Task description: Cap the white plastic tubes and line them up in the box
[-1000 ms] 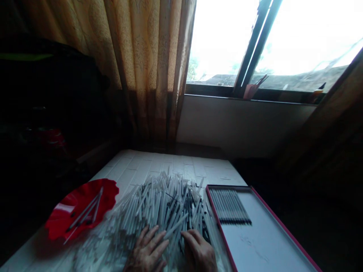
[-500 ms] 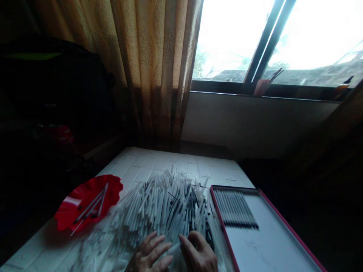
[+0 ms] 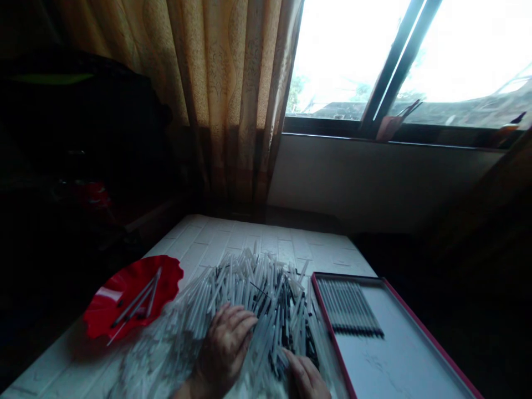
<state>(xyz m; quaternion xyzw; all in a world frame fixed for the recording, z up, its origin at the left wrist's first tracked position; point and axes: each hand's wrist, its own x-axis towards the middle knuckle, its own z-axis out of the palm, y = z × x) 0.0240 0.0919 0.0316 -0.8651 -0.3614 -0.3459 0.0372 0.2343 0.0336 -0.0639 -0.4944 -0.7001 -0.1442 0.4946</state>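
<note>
A big heap of thin white and black pen tubes covers the middle of the white table. My left hand lies flat on the heap, fingers stretched forward and a little apart. My right hand rests at the heap's near right edge, by the tray; its fingers are partly cut off by the frame edge and blurred. A flat white tray with a red rim lies to the right, with a neat row of dark tubes at its far end.
A red scalloped plate with a few tubes sits at the table's left edge. A curtain and a window stand behind the table. The left side of the room is dark.
My left hand has slid forward over the heap and flattened out. My right hand has drawn back toward me and to the right. The camera has shifted slightly.
</note>
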